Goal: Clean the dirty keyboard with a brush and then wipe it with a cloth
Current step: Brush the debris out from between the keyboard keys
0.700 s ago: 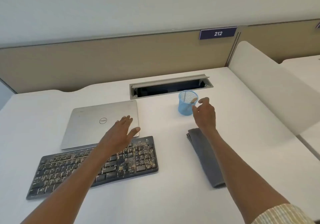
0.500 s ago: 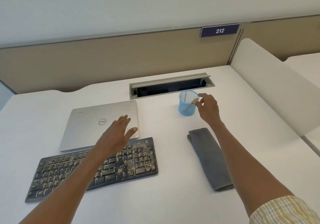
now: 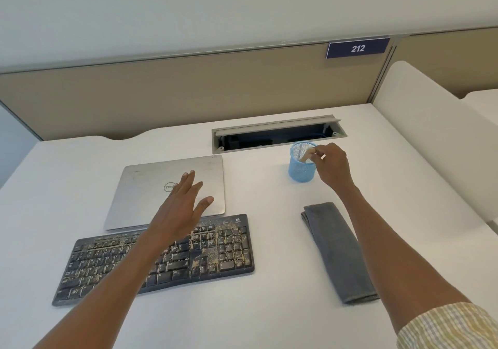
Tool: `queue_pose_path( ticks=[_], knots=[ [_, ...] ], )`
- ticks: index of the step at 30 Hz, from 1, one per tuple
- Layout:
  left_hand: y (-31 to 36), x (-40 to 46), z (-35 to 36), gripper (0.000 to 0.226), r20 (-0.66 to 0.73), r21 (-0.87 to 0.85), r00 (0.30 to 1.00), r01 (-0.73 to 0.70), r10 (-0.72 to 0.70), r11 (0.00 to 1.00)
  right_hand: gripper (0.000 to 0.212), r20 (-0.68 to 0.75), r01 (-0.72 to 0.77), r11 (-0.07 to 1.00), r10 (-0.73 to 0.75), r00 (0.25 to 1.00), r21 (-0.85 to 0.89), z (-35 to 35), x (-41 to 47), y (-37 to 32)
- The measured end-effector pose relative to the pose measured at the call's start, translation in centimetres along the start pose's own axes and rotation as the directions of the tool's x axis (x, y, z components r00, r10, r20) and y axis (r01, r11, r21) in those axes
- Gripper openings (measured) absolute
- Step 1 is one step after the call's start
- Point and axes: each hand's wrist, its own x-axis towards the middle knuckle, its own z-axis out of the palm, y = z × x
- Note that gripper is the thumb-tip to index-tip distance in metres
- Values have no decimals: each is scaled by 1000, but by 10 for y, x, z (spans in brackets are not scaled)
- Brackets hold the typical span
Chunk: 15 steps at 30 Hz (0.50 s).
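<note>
Already the right hand (image 3: 332, 164) pinches the brush (image 3: 307, 155) by its light, stiff wooden handle tip, inside the blue mesh cup (image 3: 301, 169) just left of it. Nearer the body lies the soft cloth (image 3: 336, 249); the left hand (image 3: 183, 208) hovers spread above the gritty keyboard (image 3: 215, 251).

Bare desk (image 3: 269, 200) lies between keyboard (image 3: 221, 243) and cloth (image 3: 336, 249); laptop (image 3: 151, 187) crowds the keyboard's far edge.
</note>
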Motion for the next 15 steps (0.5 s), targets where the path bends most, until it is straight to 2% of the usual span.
queue_pose_path(
  ticks=[5, 10, 15],
  knots=[
    [-9, -5, -4, 103, -22, -20, 1000, -9, 8, 1000, 15, -184, 73, 989, -49, 982, 127, -12, -6, -23],
    [-12, -13, -11, 85, -49, -51, 999, 12, -14, 999, 16, -191, 45, 973, -2, 982, 226, -17, -17, -62],
    [-30, -34, -13, 85, -98, -101, 994, 40, -50, 994, 8, -230, 91, 921, -1, 973, 380, -6, -43, -111]
  ],
)
